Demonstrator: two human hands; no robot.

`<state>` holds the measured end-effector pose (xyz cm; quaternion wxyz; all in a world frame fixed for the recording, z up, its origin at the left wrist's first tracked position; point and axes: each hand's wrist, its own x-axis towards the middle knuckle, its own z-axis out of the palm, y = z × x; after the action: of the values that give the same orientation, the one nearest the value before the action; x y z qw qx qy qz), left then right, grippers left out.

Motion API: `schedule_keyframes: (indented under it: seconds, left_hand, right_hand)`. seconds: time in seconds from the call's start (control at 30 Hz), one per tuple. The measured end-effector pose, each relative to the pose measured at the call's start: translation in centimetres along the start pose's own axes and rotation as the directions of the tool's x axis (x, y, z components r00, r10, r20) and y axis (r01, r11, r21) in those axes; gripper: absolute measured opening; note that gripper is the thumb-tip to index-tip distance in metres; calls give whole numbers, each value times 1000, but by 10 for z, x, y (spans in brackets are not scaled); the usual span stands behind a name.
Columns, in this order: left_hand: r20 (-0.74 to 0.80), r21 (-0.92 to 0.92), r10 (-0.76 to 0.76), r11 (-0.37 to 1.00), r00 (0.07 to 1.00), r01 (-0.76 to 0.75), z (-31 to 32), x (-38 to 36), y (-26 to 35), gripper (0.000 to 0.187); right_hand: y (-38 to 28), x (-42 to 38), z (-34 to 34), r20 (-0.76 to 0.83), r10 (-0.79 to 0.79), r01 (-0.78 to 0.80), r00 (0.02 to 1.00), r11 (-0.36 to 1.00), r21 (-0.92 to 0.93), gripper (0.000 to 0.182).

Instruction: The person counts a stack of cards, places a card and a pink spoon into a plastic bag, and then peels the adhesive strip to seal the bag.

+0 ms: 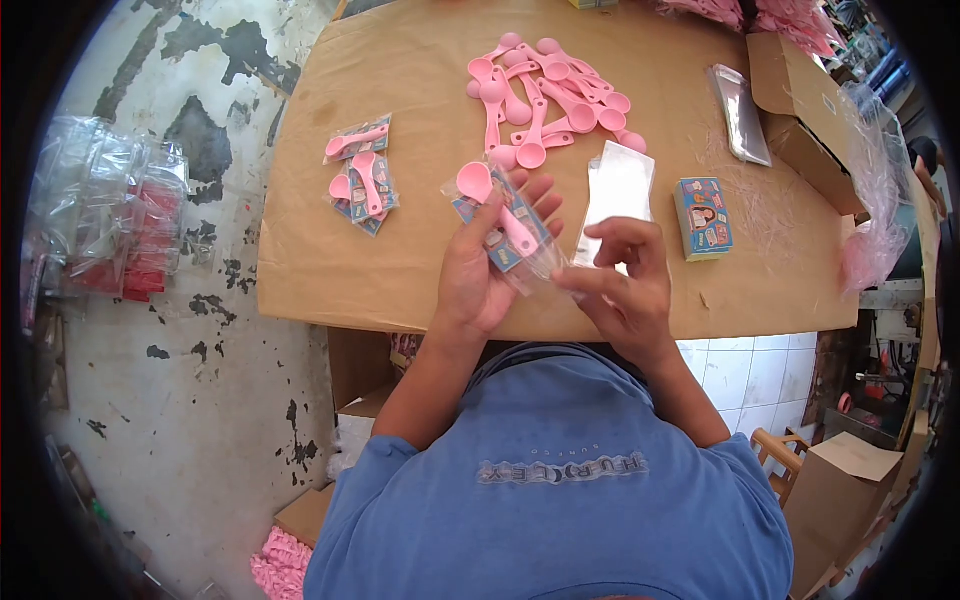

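Observation:
My left hand [468,272] is closed around a clear plastic bag [543,262] near the table's front edge. Inside the bag are a pink measuring spoon [517,232] and a blue printed card [503,254]. The fingertips of my right hand [635,295] pinch the bag's loose end; its other fingers are curled. Beyond my hands lies a pile of pink spoons [535,120]. A stack of clear bags [620,185] lies just behind my right hand, and a stack of blue printed cards [705,220] is further right. Several bagged spoons [370,185] rest at the left.
Brown paper covers the table [420,90]. An open cardboard box [800,110] and a packet of clear sleeves [741,115] occupy the right side. Plastic-wrapped bundles [110,210] sit on the floor at left. Another cardboard box [840,490] stands at lower right.

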<state>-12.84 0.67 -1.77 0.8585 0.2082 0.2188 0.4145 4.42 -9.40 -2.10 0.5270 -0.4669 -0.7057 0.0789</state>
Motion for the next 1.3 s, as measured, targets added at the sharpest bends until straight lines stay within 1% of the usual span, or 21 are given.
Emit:
schedule_keyframes:
  seconds: [0.03, 0.13, 0.2, 0.27, 0.3, 0.4, 0.43, 0.53, 0.63, 0.67, 0.73, 0.8, 0.83, 0.93, 0.97, 1.07, 1.13, 1.17, 1.23, 1.27, 1.3]
  left_hand:
    - [-6, -7, 4, 1000, 1000, -4, -3, 1, 3, 50]
    - [-13, -23, 6, 1000, 1000, -6, -7, 1, 9, 52]
    - [-13, -30, -3, 1000, 1000, 3, -4, -1, 10, 51]
    - [4, -26, -48, 998, 999, 48, 2, -4, 7, 51]
    - [14, -24, -70, 997, 997, 71, 4, -5, 4, 51]
    - [76, 14, -154, 988, 985, 153, 5, -8, -6, 50]
    - [89, 24, -176, 984, 980, 175, 8, -11, -7, 52]
    - [138, -68, -237, 966, 962, 248, -2, -16, -8, 55]
    - [29, 39, -120, 992, 992, 119, -9, -17, 3, 60]
    - [61, 87, -79, 993, 995, 74, -11, -18, 6, 60]
    - [130, 175, -1, 984, 991, -23, -13, -21, 11, 58]
    - [197, 373, 33, 922, 980, -106, -9, -23, 11, 54]
    - [230, 463, 47, 873, 972, -152, -9, -24, 12, 52]
    - [220, 557, 51, 813, 974, -168, -8, -24, 11, 49]
    - [186, 558, 57, 815, 981, -153, -8, -24, 10, 48]
    - [97, 585, 74, 802, 993, -117, -5, -28, 5, 48]
    - [57, 635, 100, 765, 993, -113, 3, -31, 4, 48]
    - [70, 662, 135, 735, 988, -147, 4, -33, 2, 49]
    - [104, 713, 204, 667, 973, -217, 7, -34, -3, 52]
    - [113, 756, 207, 617, 972, -220, 6, -35, -5, 53]
    - [123, 796, 211, 563, 970, -223, 2, -35, -7, 55]
  right_hand:
    - [-10, 3, -5, -17, 55, -53, 998, 994, 100, 27]
    - [-3, -7, -16, -145, 163, -116, 976, 950, 290, 29]
    - [1, 0, -22, -91, 153, -148, 984, 987, 64, 35]
    - [-2, 12, -19, 1, 166, -164, 986, 972, -168, 39]
    - [-2, 14, -14, 23, 155, -148, 988, 970, -194, 48]
    - [4, 21, 0, 79, -69, 89, 994, 954, -286, 52]
    - [1, 24, 3, 66, -66, 78, 996, 976, -205, 50]
    - [0, 29, -3, 89, -62, 71, 994, 993, -95, 43]
    - [-5, 33, -7, 22, 132, -133, 991, 977, 167, 29]
    - [-5, 34, -9, 14, 196, -193, 980, 949, 249, 25]
    - [-6, 31, -2, 18, 388, -372, 922, 867, 332, 33]
    - [-12, 33, 3, 85, 547, -520, 833, 721, 458, 41]
    - [-9, 30, 5, 155, 561, -564, 813, 693, 450, 53]
    - [-15, 28, 13, 183, 628, -632, 757, 630, 451, 53]
    - [-14, 25, 14, 200, 637, -648, 744, 617, 446, 54]
    - [-14, 20, 14, 129, 702, -675, 701, 592, 441, 51]
    - [-9, 21, 12, -96, 498, -480, 862, 863, 159, 45]
    - [-5, 23, 11, -174, 355, -362, 919, 932, -13, 43]
    - [1, 32, 6, -191, 116, -155, 975, 967, -203, 38]
    - [1, 36, 4, -183, -7, -49, 983, 954, -297, 36]
    - [-3, 38, 6, -171, 37, -84, 985, 958, -273, 34]
